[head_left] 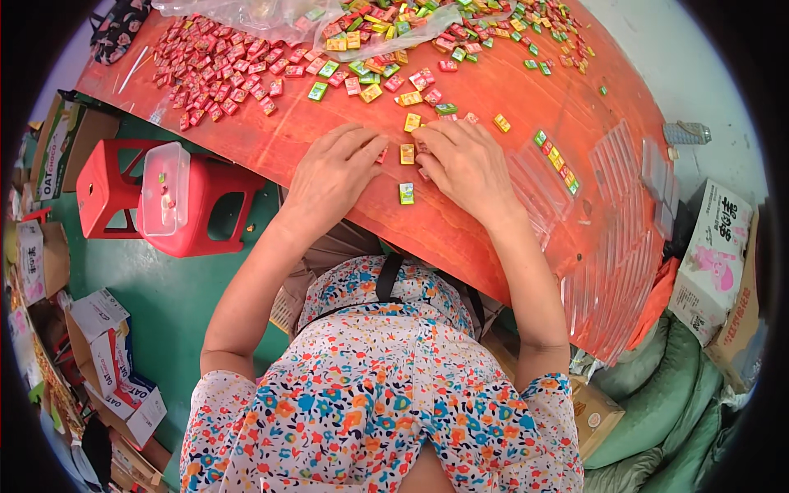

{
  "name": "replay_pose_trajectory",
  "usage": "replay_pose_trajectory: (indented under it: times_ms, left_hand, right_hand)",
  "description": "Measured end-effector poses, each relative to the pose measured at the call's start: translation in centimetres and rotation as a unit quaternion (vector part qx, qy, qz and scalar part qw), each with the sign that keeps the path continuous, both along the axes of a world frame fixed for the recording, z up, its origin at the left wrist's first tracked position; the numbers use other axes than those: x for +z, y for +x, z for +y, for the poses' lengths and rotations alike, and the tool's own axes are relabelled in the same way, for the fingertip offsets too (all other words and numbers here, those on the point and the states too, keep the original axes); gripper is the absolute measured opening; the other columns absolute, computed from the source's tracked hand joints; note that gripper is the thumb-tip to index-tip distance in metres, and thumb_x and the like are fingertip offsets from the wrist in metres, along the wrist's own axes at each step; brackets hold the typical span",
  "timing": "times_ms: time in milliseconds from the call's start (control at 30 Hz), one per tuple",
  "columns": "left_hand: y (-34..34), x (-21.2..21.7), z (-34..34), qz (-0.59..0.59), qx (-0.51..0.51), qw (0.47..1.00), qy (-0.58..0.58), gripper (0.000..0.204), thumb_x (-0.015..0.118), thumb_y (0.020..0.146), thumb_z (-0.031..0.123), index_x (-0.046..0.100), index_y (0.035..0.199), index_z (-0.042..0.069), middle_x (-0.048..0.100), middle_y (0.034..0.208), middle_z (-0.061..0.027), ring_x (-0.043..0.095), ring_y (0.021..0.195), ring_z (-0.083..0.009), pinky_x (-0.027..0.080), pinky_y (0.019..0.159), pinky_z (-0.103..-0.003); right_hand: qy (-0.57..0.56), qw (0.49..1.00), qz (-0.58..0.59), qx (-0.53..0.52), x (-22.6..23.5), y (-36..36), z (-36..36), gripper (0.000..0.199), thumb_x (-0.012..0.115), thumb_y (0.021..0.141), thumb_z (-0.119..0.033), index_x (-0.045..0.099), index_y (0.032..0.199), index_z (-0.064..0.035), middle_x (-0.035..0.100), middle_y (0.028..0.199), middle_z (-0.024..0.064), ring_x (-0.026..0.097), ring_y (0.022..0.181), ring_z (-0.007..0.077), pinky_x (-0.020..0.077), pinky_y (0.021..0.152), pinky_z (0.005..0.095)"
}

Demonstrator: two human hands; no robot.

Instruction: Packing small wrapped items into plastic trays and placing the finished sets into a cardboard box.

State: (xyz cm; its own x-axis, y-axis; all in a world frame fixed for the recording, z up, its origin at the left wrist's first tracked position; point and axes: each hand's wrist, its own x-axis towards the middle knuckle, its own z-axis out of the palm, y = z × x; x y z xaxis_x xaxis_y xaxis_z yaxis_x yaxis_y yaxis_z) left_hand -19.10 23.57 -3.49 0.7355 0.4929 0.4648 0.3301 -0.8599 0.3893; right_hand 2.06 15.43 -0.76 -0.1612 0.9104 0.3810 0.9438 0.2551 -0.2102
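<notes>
Looking down from the head, the left hand (335,172) pinches a small red box (382,154), the right hand (468,168) another (423,149), a yellow box (407,154) between. Beyond, a plastic bag (271,18) covers part of the heap (218,70); clear trays (620,275) crowd the table's (283,148) right.

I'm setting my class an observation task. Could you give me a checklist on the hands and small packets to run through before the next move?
1. Left hand near a red packet: ok, packet shows right beside it.
2. Right hand, firm grip: cannot tell, the hand hides what lies beneath.
3. Yellow packet between the hands: ok, lying on the table.
4. Green packet on the table: ok, nearer the person's body than the yellow packet.
5. Packet row at right: ok, lined up.
6. Middle heap sorted by colour: not ok, colours mixed.
</notes>
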Motion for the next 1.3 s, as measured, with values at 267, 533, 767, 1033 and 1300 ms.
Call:
replay_pose_trajectory:
  times_ms: [267, 533, 767, 1033, 1300]
  left_hand:
    - [-0.7, 1.0, 0.4, 0.007, -0.006, 1.0, -0.012, 0.047, 0.073, 0.081, 0.014, 0.062, 0.125, 0.004, 0.06, 0.125, -0.0133, 0.057, 0.114, -0.0339, 0.048, 0.097, -0.043]
    - [-1.6, 1.4, 2.0, 0.052, -0.057, 0.994, -0.08, 0.053, 0.076, 0.08, 0.019, 0.06, 0.128, 0.003, 0.06, 0.123, -0.0156, 0.058, 0.11, -0.0352, 0.049, 0.094, -0.043]
    - [-0.1, 1.3, 2.3, 0.052, -0.07, 0.99, -0.109, 0.049, 0.076, 0.08, 0.021, 0.063, 0.123, 0.002, 0.061, 0.115, -0.0151, 0.059, 0.106, -0.0334, 0.05, 0.091, -0.041]
    - [-0.4, 0.9, 1.4, 0.03, -0.036, 0.995, -0.09, 0.043, 0.077, 0.077, 0.026, 0.065, 0.112, 0.006, 0.06, 0.101, -0.0111, 0.061, 0.098, -0.0314, 0.052, 0.082, -0.042]
    - [-1.8, 2.3, 0.5, 0.05, 0.005, 0.991, -0.12, 0.047, 0.076, 0.081, 0.025, 0.064, 0.122, 0.005, 0.06, 0.103, -0.0125, 0.064, 0.093, -0.0316, 0.054, 0.077, -0.041]
  right_hand:
    - [0.016, 0.997, 0.069, -0.023, 0.8, 0.6, -3.4, 0.026, 0.075, 0.08, -0.015, 0.07, 0.104, -0.0066, 0.069, 0.102, 0.0076, 0.065, 0.09, 0.0269, 0.0518, 0.076, 0.0396]
    - [-0.004, 0.998, 0.049, -0.04, 1.3, 0.8, -4.1, 0.027, 0.075, 0.08, -0.01, 0.069, 0.106, -0.0041, 0.07, 0.105, 0.0105, 0.067, 0.091, 0.0289, 0.0534, 0.079, 0.0392]
    - [-0.003, 1.0, -0.018, -0.01, 0.7, -0.6, -1.1, 0.026, 0.074, 0.08, -0.016, 0.069, 0.103, -0.0073, 0.067, 0.102, 0.0064, 0.064, 0.095, 0.0242, 0.0504, 0.081, 0.0377]
    - [-0.009, 0.999, -0.042, -0.009, 0.4, -0.6, -1.1, 0.028, 0.075, 0.081, -0.015, 0.069, 0.107, -0.0079, 0.067, 0.106, 0.0058, 0.064, 0.097, 0.0243, 0.0517, 0.081, 0.0374]
    - [-0.05, 0.998, 0.019, 0.017, 0.2, -0.2, -0.6, 0.029, 0.073, 0.08, -0.008, 0.067, 0.109, -0.0031, 0.063, 0.11, 0.0103, 0.062, 0.102, 0.0301, 0.0523, 0.088, 0.0406]
